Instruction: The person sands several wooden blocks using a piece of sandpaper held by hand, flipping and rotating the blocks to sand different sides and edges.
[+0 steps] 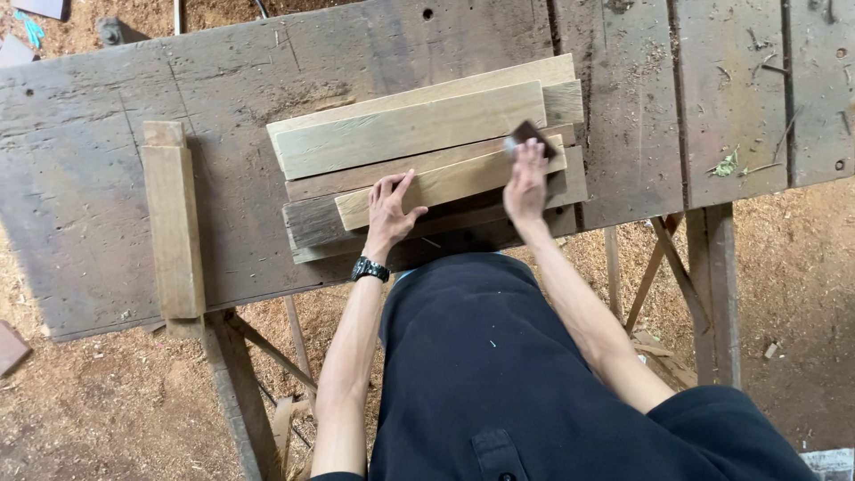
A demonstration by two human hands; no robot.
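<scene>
My left hand (392,207) lies flat with spread fingers on a pale wooden plank (450,181), pinning it on top of a stack of planks (419,129). A black watch sits on that wrist. My right hand (527,181) grips a small dark sanding block (525,135) pressed against the far right end of the same plank. The stack rests on an old grey wooden workbench (240,80).
Two short planks (174,227) lie on end at the bench's left, overhanging its near edge. Bench legs and braces (677,285) stand below. Sawdust covers the floor (107,410). Green scraps (728,164) lie on the bench at right.
</scene>
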